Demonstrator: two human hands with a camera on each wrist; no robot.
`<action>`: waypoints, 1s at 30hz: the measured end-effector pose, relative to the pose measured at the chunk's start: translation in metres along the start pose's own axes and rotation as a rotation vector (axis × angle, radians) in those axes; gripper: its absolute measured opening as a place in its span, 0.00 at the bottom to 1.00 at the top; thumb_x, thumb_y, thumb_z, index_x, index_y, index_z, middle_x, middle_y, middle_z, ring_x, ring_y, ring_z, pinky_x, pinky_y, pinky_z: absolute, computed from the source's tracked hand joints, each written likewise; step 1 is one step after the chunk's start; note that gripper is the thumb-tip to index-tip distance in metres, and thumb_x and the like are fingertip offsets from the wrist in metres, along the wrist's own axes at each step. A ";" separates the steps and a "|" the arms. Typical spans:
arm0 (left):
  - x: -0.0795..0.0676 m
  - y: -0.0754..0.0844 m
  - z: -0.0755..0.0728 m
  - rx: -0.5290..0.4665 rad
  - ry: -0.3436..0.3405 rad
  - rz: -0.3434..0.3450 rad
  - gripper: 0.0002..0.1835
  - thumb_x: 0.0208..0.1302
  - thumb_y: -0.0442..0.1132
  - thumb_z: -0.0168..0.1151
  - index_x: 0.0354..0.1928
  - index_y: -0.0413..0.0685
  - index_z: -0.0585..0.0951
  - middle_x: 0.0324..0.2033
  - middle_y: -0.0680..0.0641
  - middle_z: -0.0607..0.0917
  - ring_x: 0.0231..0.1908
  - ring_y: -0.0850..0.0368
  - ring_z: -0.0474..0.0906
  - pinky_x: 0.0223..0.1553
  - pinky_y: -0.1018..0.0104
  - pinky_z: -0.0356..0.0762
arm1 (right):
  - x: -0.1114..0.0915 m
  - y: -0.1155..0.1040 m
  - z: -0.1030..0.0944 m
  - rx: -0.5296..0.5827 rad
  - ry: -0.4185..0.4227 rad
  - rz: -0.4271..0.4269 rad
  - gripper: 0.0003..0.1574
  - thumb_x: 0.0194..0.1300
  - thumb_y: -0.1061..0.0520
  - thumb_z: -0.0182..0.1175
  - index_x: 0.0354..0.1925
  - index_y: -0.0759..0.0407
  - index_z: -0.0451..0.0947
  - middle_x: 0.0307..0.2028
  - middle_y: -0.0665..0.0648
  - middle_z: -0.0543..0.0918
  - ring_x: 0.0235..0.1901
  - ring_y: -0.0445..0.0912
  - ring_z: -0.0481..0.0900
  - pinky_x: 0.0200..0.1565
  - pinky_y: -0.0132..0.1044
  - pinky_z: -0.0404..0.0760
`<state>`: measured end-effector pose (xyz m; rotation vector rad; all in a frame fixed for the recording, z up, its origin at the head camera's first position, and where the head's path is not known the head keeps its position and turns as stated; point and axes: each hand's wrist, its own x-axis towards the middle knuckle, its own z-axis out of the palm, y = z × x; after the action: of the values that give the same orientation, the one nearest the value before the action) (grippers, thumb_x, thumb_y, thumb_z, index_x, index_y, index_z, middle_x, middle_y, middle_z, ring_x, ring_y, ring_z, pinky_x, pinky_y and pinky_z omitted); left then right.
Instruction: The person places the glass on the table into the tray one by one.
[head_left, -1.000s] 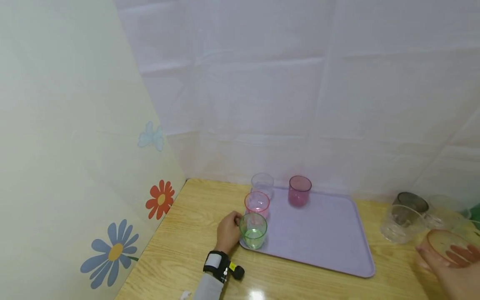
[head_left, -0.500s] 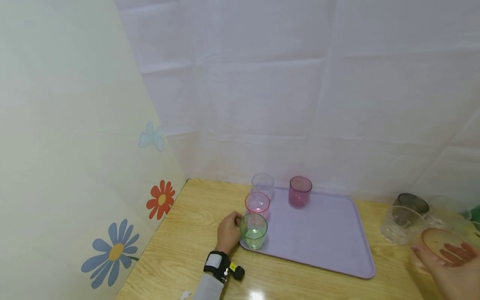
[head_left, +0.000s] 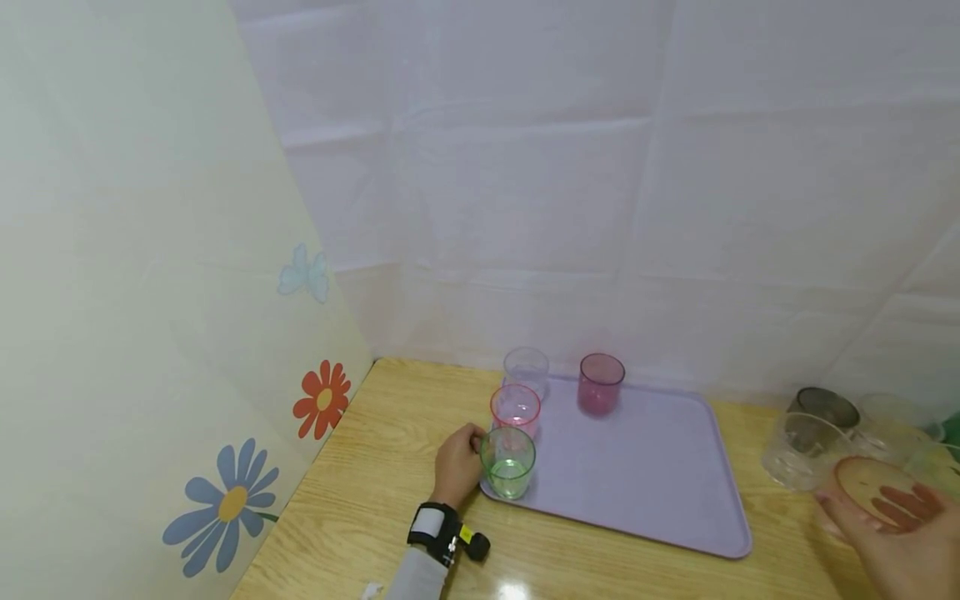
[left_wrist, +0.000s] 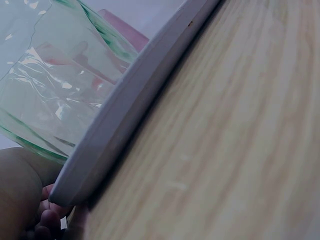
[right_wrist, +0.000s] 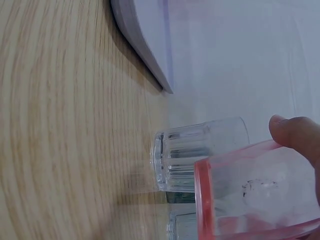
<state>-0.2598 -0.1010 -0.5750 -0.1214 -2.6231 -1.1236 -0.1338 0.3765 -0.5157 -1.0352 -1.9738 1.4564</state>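
My left hand (head_left: 457, 467) holds the left edge of a lilac tray (head_left: 637, 475); in the left wrist view its fingers (left_wrist: 49, 218) curl below the tray's corner. Right beside that hand, on the tray, stands a green tumbler (head_left: 508, 477). Behind it are a red-rimmed pink tumbler (head_left: 515, 404) and a clear tumbler (head_left: 527, 364). A magenta tumbler (head_left: 600, 396) stands at the tray's back. At the far right my right hand (head_left: 903, 537) grips a pinkish-orange tumbler (right_wrist: 260, 192), its thumb (right_wrist: 295, 132) along one side, with the red base above the table.
Right of the tray, a ribbed clear tumbler (head_left: 797, 462) stands in front of a dark grey tumbler (head_left: 838, 404). More clear tumblers (head_left: 892, 414) stand behind the right hand. White sheeting (head_left: 510, 167) hangs along the table's back edge, and a flower-patterned wall (head_left: 150, 333) borders the left.
My right hand has shifted a little to the left, bringing the pinkish-orange tumbler nearer the ribbed clear one. The left hand, the tray and the tumblers on it stay in place.
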 end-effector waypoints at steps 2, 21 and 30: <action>0.000 0.000 0.000 0.001 0.001 -0.001 0.05 0.60 0.31 0.68 0.36 0.48 0.85 0.25 0.56 0.78 0.27 0.64 0.71 0.31 0.69 0.68 | 0.000 -0.001 0.000 -0.015 -0.005 -0.002 0.62 0.65 0.44 0.73 0.83 0.37 0.43 0.52 0.24 0.60 0.46 0.19 0.59 0.66 0.27 0.60; 0.000 0.001 0.001 -0.002 -0.005 -0.005 0.05 0.60 0.30 0.68 0.36 0.47 0.85 0.26 0.55 0.79 0.27 0.64 0.71 0.31 0.69 0.68 | -0.010 -0.009 -0.002 -0.011 -0.011 -0.047 0.64 0.62 0.50 0.76 0.82 0.43 0.46 0.50 0.28 0.63 0.42 0.20 0.63 0.37 0.12 0.63; 0.001 -0.002 0.001 0.011 0.002 0.011 0.04 0.61 0.32 0.68 0.36 0.48 0.85 0.26 0.56 0.80 0.28 0.65 0.72 0.32 0.70 0.69 | -0.012 -0.011 -0.001 -0.063 -0.052 -0.019 0.66 0.62 0.47 0.77 0.82 0.45 0.43 0.52 0.28 0.62 0.40 0.19 0.62 0.32 0.10 0.64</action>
<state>-0.2610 -0.1014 -0.5768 -0.1328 -2.6233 -1.1053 -0.1291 0.3659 -0.5044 -1.0124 -2.0722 1.4332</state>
